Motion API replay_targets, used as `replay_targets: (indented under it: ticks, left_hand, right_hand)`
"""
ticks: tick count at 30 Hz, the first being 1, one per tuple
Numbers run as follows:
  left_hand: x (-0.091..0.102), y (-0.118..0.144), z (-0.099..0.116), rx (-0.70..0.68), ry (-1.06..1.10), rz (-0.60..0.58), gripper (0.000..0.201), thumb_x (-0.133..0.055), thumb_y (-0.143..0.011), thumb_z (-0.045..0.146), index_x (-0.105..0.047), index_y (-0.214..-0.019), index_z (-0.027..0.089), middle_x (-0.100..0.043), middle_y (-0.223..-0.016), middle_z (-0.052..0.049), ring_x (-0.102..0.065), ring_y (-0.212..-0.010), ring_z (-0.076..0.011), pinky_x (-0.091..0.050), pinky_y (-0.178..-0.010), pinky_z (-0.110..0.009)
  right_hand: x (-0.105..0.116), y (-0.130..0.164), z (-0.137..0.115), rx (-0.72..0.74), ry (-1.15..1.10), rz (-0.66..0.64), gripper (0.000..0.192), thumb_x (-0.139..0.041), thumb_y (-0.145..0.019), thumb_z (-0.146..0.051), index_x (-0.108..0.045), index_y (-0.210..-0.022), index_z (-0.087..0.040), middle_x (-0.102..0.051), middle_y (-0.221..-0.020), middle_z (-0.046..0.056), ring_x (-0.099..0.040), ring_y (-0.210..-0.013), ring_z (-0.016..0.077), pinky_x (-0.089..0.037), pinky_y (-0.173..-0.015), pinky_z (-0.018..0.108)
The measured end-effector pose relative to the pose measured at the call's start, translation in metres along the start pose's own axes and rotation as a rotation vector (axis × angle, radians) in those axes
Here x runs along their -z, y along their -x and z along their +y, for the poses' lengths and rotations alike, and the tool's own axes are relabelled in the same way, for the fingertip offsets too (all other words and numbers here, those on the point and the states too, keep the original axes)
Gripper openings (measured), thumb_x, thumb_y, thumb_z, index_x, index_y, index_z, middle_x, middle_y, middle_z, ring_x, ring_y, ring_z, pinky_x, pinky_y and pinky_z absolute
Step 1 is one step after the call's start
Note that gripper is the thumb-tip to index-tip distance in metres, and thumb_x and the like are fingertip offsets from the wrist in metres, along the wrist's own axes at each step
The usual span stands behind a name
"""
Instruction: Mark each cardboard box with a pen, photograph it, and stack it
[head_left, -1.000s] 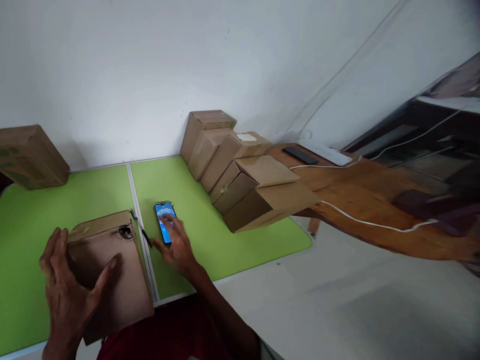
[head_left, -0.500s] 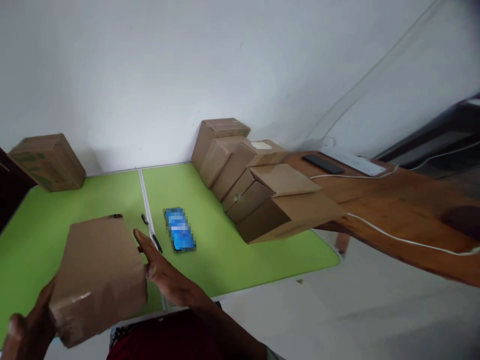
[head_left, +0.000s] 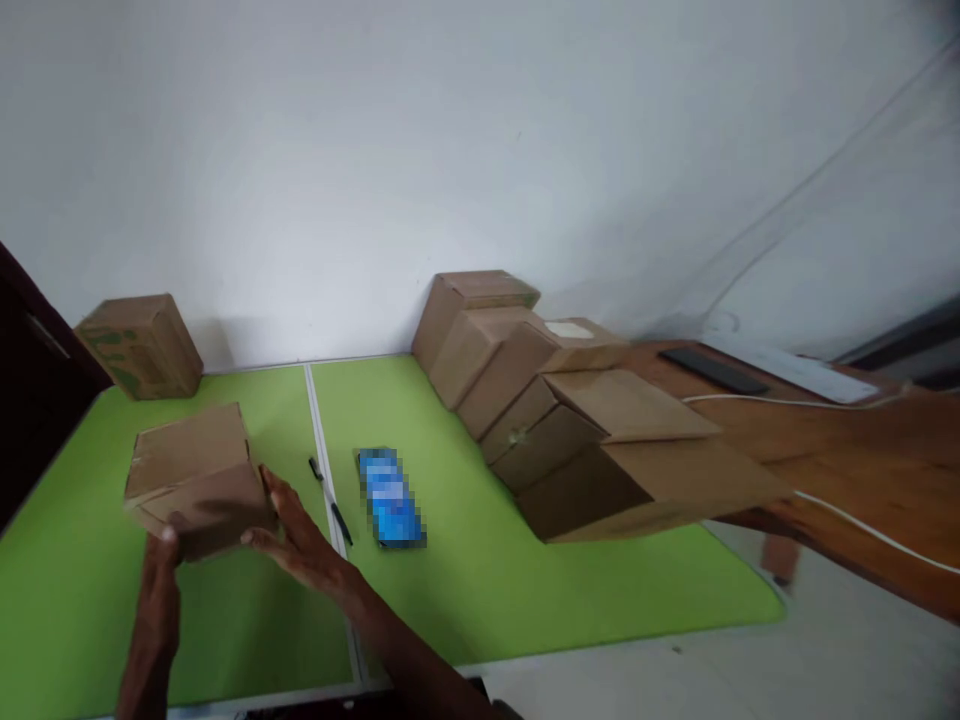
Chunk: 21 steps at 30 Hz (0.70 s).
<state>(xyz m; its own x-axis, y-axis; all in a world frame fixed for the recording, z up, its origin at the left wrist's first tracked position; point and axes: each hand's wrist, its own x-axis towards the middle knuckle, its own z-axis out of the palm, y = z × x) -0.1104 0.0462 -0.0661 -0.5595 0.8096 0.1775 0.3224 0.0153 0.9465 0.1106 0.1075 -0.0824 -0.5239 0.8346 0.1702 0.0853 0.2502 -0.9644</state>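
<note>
Between my two hands is a brown cardboard box, tilted over the left half of the green table. My left hand grips its near left side from below, the thumb on the front face and the other fingers hidden behind it. My right hand presses against the right side with the fingers along that face and the thumb near the lower edge. Whether the box touches the table I cannot tell. To the right of it lie a black pen, a pen cap and a phone with a blurred blue screen.
A row of several cardboard boxes stands along the table's right side, the nearest with an open end. Another box with green print sits at the back left by the wall. A wooden surface at right carries a black slab and white cable.
Both hands have carried the box away from my body, further over the table, and its tilt has changed. My view has shifted, so the other things appear lower and further right.
</note>
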Motion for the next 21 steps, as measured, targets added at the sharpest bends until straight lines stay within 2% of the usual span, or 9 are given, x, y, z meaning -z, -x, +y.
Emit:
replay_targets:
  ticks: [3, 7, 8, 10, 12, 13, 17, 19, 21]
  left_hand:
    - [-0.022, -0.009, -0.014, 0.005, 0.002, 0.041, 0.083, -0.066, -0.088, 0.086, -0.073, -0.137, 0.019, -0.078, -0.134, -0.018, -0.071, -0.131, -0.0403, -0.055, -0.12, -0.06]
    - [-0.017, -0.039, -0.035, 0.019, -0.026, 0.16, 0.111, -0.075, -0.073, 0.092, -0.062, -0.149, 0.012, -0.075, -0.134, -0.026, -0.075, -0.122, -0.0461, -0.06, -0.109, -0.067]
    - [-0.012, -0.051, -0.041, 0.025, -0.053, 0.214, 0.125, -0.079, -0.068, 0.092, -0.052, -0.159, 0.011, -0.068, -0.146, -0.03, -0.07, -0.131, -0.0493, -0.056, -0.114, -0.07]
    - [-0.005, -0.077, -0.051, 0.029, -0.121, 0.315, 0.157, -0.085, -0.059, 0.092, -0.023, -0.175, 0.004, -0.039, -0.171, -0.04, -0.047, -0.157, -0.0559, -0.038, -0.129, -0.075]
    - [-0.004, -0.107, -0.057, 0.016, -0.182, 0.349, 0.176, -0.085, -0.056, 0.093, -0.001, -0.176, -0.005, -0.011, -0.179, -0.046, -0.018, -0.17, -0.0593, -0.02, -0.136, -0.074]
    - [-0.005, -0.121, -0.059, 0.003, -0.205, 0.344, 0.18, -0.083, -0.055, 0.095, 0.004, -0.174, -0.009, -0.004, -0.179, -0.048, -0.009, -0.172, -0.0605, -0.014, -0.137, -0.074]
    - [-0.025, -0.177, -0.063, -0.056, -0.265, 0.293, 0.181, -0.078, -0.055, 0.099, 0.005, -0.172, -0.012, -0.008, -0.177, -0.049, -0.005, -0.171, -0.0617, -0.011, -0.138, -0.074]
    - [-0.037, -0.201, -0.064, -0.062, -0.284, 0.294, 0.179, -0.077, -0.056, 0.1, 0.002, -0.172, -0.012, -0.009, -0.177, -0.049, -0.01, -0.17, -0.062, -0.014, -0.137, -0.073]
    - [-0.045, -0.222, -0.064, -0.052, -0.296, 0.305, 0.176, -0.072, -0.059, 0.101, -0.001, -0.172, -0.013, -0.012, -0.176, -0.049, -0.015, -0.169, -0.0627, -0.015, -0.137, -0.072]
  right_hand:
    - [-0.021, -0.015, 0.034, 0.073, 0.091, -0.001, 0.12, -0.072, -0.102, -0.071, -0.003, -0.186, -0.022, -0.018, -0.192, 0.021, -0.017, -0.178, 0.0392, -0.016, -0.145, 0.062]
    - [-0.049, -0.053, 0.049, 0.11, 0.118, -0.096, 0.121, -0.078, -0.102, -0.059, 0.0, -0.186, -0.022, -0.014, -0.192, 0.021, -0.015, -0.179, 0.042, -0.019, -0.144, 0.065]
    - [-0.055, -0.069, 0.048, 0.103, 0.117, -0.117, 0.123, -0.082, -0.1, -0.059, -0.002, -0.186, -0.02, -0.014, -0.192, 0.022, -0.015, -0.178, 0.0436, -0.019, -0.144, 0.066]
    - [-0.067, -0.109, 0.042, 0.082, 0.12, -0.144, 0.128, -0.088, -0.095, -0.058, -0.006, -0.185, -0.017, -0.015, -0.191, 0.026, -0.015, -0.178, 0.0453, -0.02, -0.143, 0.067]
    - [-0.074, -0.154, 0.033, 0.048, 0.125, -0.154, 0.131, -0.093, -0.092, -0.053, -0.01, -0.185, -0.014, -0.019, -0.19, 0.028, -0.018, -0.178, 0.0447, -0.022, -0.143, 0.065]
    - [-0.076, -0.176, 0.029, 0.03, 0.127, -0.154, 0.131, -0.094, -0.091, -0.05, -0.011, -0.184, -0.012, -0.021, -0.189, 0.029, -0.02, -0.177, 0.044, -0.023, -0.143, 0.064]
    - [-0.068, -0.238, 0.015, 0.016, 0.121, -0.153, 0.127, -0.097, -0.089, -0.043, -0.017, -0.183, -0.012, -0.027, -0.187, 0.029, -0.026, -0.176, 0.0433, -0.025, -0.143, 0.062]
    - [-0.058, -0.241, 0.015, -0.005, 0.126, -0.155, 0.125, -0.097, -0.09, -0.044, -0.018, -0.184, -0.016, -0.025, -0.189, 0.027, -0.02, -0.177, 0.0438, -0.022, -0.143, 0.065]
    - [-0.044, -0.221, 0.02, -0.04, 0.116, -0.133, 0.119, -0.094, -0.093, -0.049, -0.022, -0.183, -0.021, -0.026, -0.189, 0.024, -0.021, -0.177, 0.0447, -0.026, -0.141, 0.068]
